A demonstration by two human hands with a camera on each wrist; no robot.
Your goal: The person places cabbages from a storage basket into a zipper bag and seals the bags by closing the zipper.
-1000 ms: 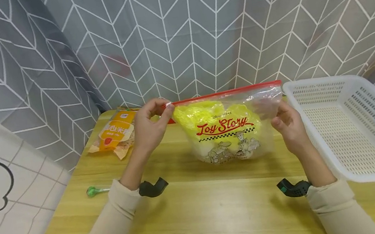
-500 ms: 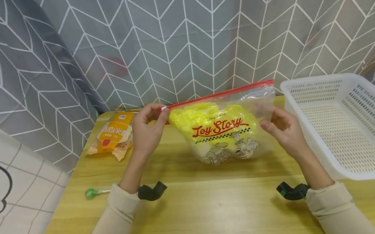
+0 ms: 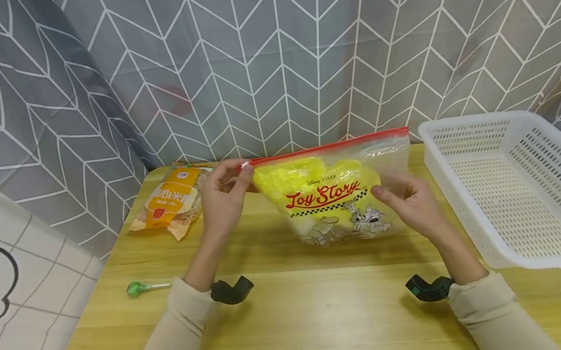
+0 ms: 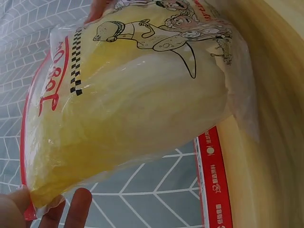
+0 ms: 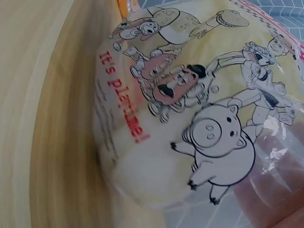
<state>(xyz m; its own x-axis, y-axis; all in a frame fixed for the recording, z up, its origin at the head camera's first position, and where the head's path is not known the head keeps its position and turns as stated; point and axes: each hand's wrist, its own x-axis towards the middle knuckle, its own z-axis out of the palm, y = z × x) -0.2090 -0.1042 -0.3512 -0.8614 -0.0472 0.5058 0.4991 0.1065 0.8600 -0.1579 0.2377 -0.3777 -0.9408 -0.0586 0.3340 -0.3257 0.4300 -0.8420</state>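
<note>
A clear zip bag [image 3: 324,195] with a red top edge and "Toy Story" print is held up over the table, with something bright yellow and white inside. At its top left corner, by the small white slider, my left hand [image 3: 221,202] pinches the bag between thumb and fingers. My right hand [image 3: 415,203] grips the right side, thumb on the front and fingers behind the plastic. Cartoon figures cover the bag [image 5: 190,109] in the right wrist view, where fingers [image 5: 266,190] show through it. The left wrist view has the bag [image 4: 142,95] bulging.
A white plastic basket [image 3: 460,214] stands at the right. An orange food packet [image 3: 172,197] lies at the back left, with a green lollipop [image 3: 137,289] nearer the front. A red printed strip [image 4: 213,180] shows beyond the bag. A grey patterned curtain [image 3: 262,50] hangs behind the table.
My right hand has slid inward and its thumb now presses further onto the bag's front. The bag's top right corner has dipped slightly. My left hand keeps its pinch at the corner.
</note>
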